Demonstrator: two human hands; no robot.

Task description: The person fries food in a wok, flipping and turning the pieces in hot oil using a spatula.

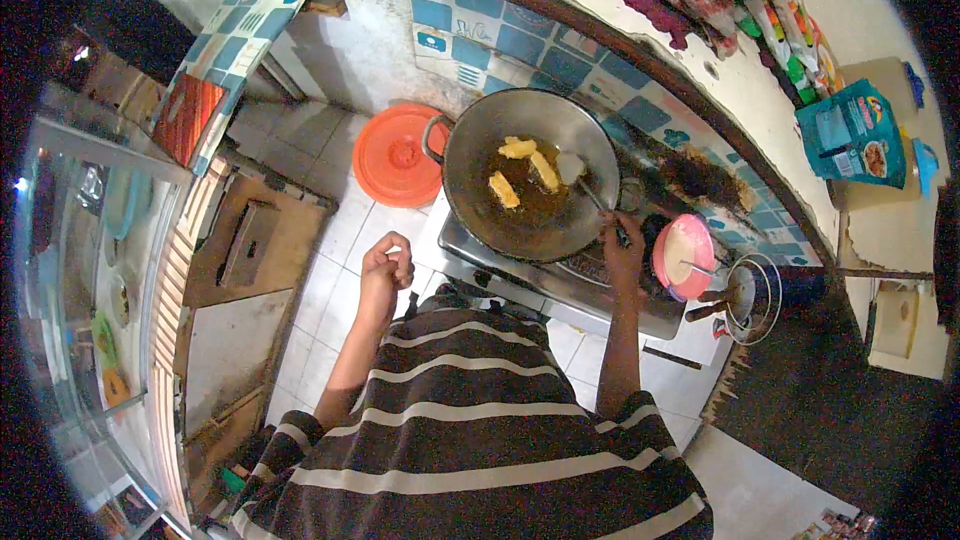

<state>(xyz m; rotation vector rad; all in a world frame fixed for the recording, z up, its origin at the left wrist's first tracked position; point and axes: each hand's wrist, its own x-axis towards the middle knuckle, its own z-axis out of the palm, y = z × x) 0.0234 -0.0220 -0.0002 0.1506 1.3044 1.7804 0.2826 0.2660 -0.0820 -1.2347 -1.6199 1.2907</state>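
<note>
My right hand (624, 240) is closed round the handle of a metal spatula (571, 168), whose head rests inside a large wok (470, 205). Dark oil lies in the bottom of the wok. Several golden fried pieces sit in it, among them one long piece (544, 171) close to the spatula head and another (503, 190) nearer the left side. The wok stands on a metal stove (480, 253). In front of my body, left of the stove, my left hand (388, 262) hangs in the air with curled fingers and nothing visible in them.
An orange lid (400, 157) lies left of the wok. Right of my right hand stands a pink bowl (684, 252) of pale batter with a utensil in it, next to a wire strainer (752, 298). A teal pouch (855, 135) is at the upper right. A glass case (100, 290) borders the left.
</note>
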